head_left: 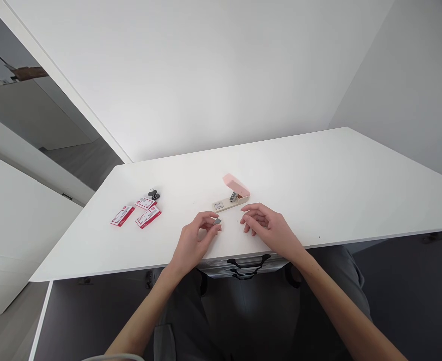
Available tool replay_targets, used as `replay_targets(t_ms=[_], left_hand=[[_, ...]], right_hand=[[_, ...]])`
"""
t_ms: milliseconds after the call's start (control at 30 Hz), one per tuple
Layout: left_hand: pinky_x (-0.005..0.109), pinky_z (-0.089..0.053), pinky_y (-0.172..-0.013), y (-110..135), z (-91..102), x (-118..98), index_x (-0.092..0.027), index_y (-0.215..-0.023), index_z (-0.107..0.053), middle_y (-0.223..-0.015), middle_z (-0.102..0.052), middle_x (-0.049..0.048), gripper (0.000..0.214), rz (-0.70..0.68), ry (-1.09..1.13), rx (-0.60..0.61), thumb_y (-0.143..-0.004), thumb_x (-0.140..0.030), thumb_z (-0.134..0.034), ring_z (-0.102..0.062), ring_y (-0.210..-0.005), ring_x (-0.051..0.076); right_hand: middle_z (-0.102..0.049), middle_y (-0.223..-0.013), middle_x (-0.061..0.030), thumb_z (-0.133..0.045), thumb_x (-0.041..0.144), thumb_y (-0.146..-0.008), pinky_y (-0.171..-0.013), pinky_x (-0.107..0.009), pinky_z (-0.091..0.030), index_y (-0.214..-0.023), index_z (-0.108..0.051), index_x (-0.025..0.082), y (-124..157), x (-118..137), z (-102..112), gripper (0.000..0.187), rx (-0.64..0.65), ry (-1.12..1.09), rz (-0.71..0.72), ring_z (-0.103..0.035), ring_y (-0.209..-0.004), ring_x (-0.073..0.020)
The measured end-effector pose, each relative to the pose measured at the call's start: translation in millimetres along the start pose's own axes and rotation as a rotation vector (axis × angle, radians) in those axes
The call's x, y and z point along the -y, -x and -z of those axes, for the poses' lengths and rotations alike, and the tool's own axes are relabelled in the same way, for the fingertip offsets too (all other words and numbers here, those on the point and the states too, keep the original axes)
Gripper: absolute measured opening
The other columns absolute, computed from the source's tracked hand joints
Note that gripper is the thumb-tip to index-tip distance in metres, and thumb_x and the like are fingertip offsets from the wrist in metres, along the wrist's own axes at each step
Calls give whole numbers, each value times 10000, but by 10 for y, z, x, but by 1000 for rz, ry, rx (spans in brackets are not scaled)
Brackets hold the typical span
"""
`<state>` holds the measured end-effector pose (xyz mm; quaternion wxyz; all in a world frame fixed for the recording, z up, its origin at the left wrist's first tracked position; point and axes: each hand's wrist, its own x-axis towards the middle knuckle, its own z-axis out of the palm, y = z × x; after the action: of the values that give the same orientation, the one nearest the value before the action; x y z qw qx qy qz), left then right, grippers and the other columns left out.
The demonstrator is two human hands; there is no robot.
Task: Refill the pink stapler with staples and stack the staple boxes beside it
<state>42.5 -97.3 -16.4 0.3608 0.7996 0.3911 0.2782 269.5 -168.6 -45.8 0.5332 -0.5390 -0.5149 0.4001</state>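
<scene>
Between the thumb and fingers of my left hand [196, 238] is a small grey strip of staples [216, 220], held just above the table. A stapler [238, 186] with a pink top and a cream base lies behind my hands, its top lifted and the metal part inside exposed. My right hand [266, 225] hovers close to the hinge end of the stapler. Its fingers are loosely bent and apart, with nothing visible in them.
On the left of the white table [318, 185] lie several red-and-white cards [148, 216]. Small black objects [153, 194] rest beside them. Drawers with black handles [249, 261] sit under the front edge, and a white wall [213, 75] rises behind.
</scene>
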Motion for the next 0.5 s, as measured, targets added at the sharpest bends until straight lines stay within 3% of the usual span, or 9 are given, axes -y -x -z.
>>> replay_targets(t_ms=[133,267,367,500], left_hand=[[310,-578,-801,-82,-35,-8,-266,-1168,-623,-986,-780,11,234,-3,-8,-58,-991,-419,-643,-762,-912,187],[281,-549,-669,-236,-71,-18,-268,-1256,-570,-1018,-791,18,302,-13,-54,-120,-1007,-435,-609,-757,-871,187],[307,-571,-743,-389,-99,-20,-261,-1261,-552,-1053,-798,26,301,-33,-91,-164,-1026,-449,-574,-744,-847,177],[336,-573,-827,-587,-141,-3,-236,-1264,-527,-1185,-783,59,270,-80,-108,-138,-1077,-425,-474,-738,-890,175]], right_hand=[[-758,-955,-63,-604,502,-1005,-707,-370,-606,-1157,-651,238,-2,-6,2,308,4,0,4,-731,-800,-211],[-761,-968,-68,-602,499,-1007,-711,-370,-605,-1155,-653,238,-6,-10,6,304,7,-2,-3,-733,-803,-211],[-766,-974,-71,-602,517,-1004,-710,-367,-606,-1156,-652,237,-10,-9,8,322,8,3,-5,-737,-801,-209],[-765,-968,-72,-596,537,-1003,-707,-367,-610,-1152,-654,236,-13,-2,8,341,6,1,-5,-739,-796,-209]])
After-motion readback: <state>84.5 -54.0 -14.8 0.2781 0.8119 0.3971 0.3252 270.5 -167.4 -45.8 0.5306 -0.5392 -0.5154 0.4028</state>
